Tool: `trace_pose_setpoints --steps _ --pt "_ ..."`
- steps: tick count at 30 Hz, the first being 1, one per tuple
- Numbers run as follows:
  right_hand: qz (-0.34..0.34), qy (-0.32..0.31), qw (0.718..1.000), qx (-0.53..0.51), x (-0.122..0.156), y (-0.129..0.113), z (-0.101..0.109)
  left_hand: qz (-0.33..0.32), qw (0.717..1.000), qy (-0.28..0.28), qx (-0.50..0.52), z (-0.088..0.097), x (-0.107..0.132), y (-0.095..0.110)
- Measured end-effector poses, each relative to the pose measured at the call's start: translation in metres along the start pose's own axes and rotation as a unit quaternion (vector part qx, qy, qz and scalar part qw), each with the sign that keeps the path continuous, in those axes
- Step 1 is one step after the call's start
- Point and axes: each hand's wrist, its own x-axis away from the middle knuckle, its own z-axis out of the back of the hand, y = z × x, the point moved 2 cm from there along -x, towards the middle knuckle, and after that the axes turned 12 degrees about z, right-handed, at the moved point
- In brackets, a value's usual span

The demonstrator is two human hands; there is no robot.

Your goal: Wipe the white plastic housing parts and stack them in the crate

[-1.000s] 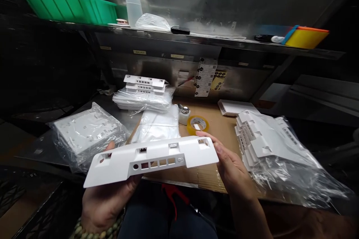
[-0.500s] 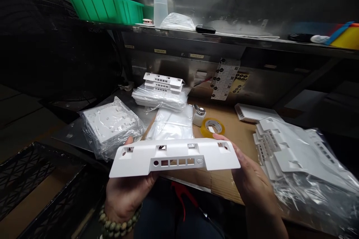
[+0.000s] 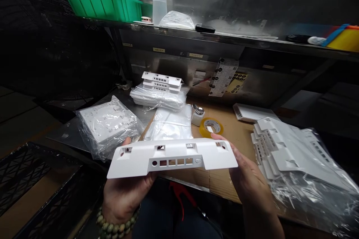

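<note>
A white plastic housing panel [image 3: 174, 153] with a row of port cutouts and several slots along its upper bend is held level in front of me. My left hand [image 3: 123, 196] grips its left end from below, the thumb at the back edge; a beaded bracelet circles that wrist. On the other end, my right hand [image 3: 248, 175] is closed, its thumb reaching behind the panel. Behind the panel lie clear plastic bags [image 3: 171, 123], a roll of yellowish tape [image 3: 218, 128] and a small white pump bottle [image 3: 198, 115]. The undersides of the fingers are partly hidden.
Similar white panels [image 3: 273, 143] lie stacked in plastic at right, and more panels [image 3: 162, 81] rest on bags behind. A bagged white part [image 3: 108, 121] is at left. A shelf holds a green bin [image 3: 103, 5] and a squeeze bottle [image 3: 159, 7]. Red-handled tool [image 3: 182, 196] hangs below the table edge.
The whole scene has shifted slightly left in view with a small head movement. Both hands keep the panel in nearly the same pose.
</note>
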Motion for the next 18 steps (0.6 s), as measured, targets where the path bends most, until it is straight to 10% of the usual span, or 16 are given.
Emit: trace_pose_setpoints --steps 13,18 --pt "-0.076 0.055 0.995 -0.017 0.001 0.016 0.001 0.101 0.979 -0.139 -0.113 -0.008 0.000 -0.008" --pt "-0.061 0.091 0.992 -0.063 0.003 0.024 0.003 -0.036 0.971 -0.154 -0.182 -0.010 -0.007 -0.008"
